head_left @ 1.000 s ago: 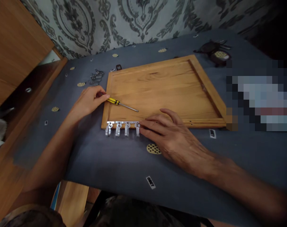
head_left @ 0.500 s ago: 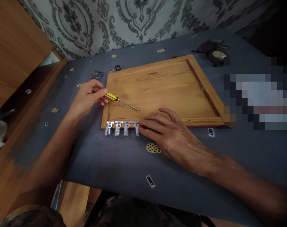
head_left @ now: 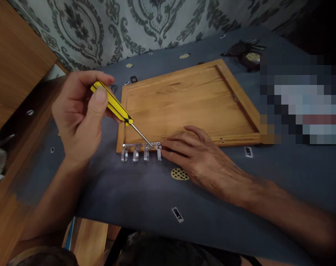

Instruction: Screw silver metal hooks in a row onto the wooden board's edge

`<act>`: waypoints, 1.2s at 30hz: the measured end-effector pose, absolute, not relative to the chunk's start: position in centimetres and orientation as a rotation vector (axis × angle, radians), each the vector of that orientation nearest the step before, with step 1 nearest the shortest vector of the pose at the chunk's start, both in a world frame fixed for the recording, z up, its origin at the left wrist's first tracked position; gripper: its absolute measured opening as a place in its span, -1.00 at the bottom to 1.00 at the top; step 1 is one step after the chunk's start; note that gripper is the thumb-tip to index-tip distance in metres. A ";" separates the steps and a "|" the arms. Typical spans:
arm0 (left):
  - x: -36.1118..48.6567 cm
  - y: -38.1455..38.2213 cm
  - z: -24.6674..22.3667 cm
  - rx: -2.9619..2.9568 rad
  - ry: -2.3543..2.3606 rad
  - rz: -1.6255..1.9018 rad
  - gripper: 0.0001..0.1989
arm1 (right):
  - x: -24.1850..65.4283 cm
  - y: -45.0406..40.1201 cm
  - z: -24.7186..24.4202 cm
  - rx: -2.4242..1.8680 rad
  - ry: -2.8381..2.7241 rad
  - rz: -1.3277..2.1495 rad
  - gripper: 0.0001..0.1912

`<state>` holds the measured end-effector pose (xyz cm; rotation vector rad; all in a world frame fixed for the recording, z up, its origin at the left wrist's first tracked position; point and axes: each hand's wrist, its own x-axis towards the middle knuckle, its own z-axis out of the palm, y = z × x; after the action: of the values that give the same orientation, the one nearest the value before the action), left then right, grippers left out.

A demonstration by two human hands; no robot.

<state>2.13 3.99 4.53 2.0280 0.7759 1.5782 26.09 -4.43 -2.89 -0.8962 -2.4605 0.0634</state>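
Observation:
In my left hand is a screwdriver with a yellow and black handle, gripped between the thumb and curled fingers. Its shaft slants down to the right, with the tip at the metal hook rail near the right-most hook. The rail carries several silver hooks and lies along the near edge of a framed wooden board. My right hand rests over that same edge, its fingertips holding the rail's right end. Whether the tip sits in a screw is too small to tell.
The board lies on a dark blue patterned cloth. A dark hanger loop shows behind its far edge. Further back on the right is a dark turtle-shaped object. A wooden cabinet stands at the left, and patterned wallpaper rises behind.
My left hand has come up and nearer, tilting the screwdriver steeper. The tip has moved from above the board down to the hook rail. My right hand has stayed in place.

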 end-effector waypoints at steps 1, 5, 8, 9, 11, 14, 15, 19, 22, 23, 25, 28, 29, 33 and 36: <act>2.3 3.7 4.4 2.038 0.768 1.604 -0.81 | 26.1 -4.4 -2.9 -0.899 -2.455 0.068 -0.63; 3.1 2.3 4.0 2.092 0.891 1.652 -0.81 | 26.1 -4.5 -2.7 -0.918 -2.460 0.081 -0.61; 3.4 1.3 4.0 2.178 0.974 1.652 -0.81 | 26.1 -4.6 -2.6 -0.929 -2.469 0.090 -0.58; 3.4 1.1 3.9 2.200 0.967 1.658 -0.81 | 26.1 -4.6 -2.7 -0.928 -2.465 0.090 -0.58; 3.4 1.0 3.8 2.222 0.944 1.638 -0.80 | 26.0 -4.6 -2.7 -0.920 -2.454 0.082 -0.60; 3.2 1.1 3.5 2.250 0.929 1.576 -0.79 | 26.0 -4.6 -2.8 -0.924 -2.457 0.075 -0.60; 3.2 1.2 3.5 2.268 0.922 1.561 -0.79 | 26.0 -4.6 -2.9 -0.931 -2.462 0.079 -0.58; 3.2 1.3 3.3 2.291 0.863 1.587 -0.79 | 26.0 -4.5 -2.9 -0.926 -2.471 0.098 -0.56; 3.2 1.0 3.4 2.267 0.860 1.599 -0.77 | 26.0 -4.5 -2.9 -0.912 -2.459 0.109 -0.59; 3.3 0.9 3.5 2.277 0.873 1.589 -0.77 | 26.0 -4.5 -2.9 -0.912 -2.456 0.109 -0.60; 3.2 0.6 3.7 2.324 0.940 1.551 -0.78 | 26.0 -4.5 -2.9 -0.911 -2.449 0.098 -0.62; 3.2 0.3 4.0 2.381 1.080 1.509 -0.80 | 26.0 -4.5 -2.8 -0.907 -2.443 0.073 -0.63; 3.2 0.2 4.0 2.395 1.103 1.501 -0.80 | 26.0 -4.5 -2.8 -0.908 -2.445 0.072 -0.63; 3.2 0.2 4.0 2.401 1.124 1.462 -0.80 | 26.1 -4.6 -2.8 -0.911 -2.456 0.080 -0.59; 3.2 0.1 4.0 2.383 1.114 1.440 -0.82 | 26.2 -4.7 -2.9 -0.907 -2.455 0.071 -0.60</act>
<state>3.22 0.13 4.02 2.3834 1.1136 1.4402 26.16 -4.65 -2.85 -0.9069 -2.4552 0.0708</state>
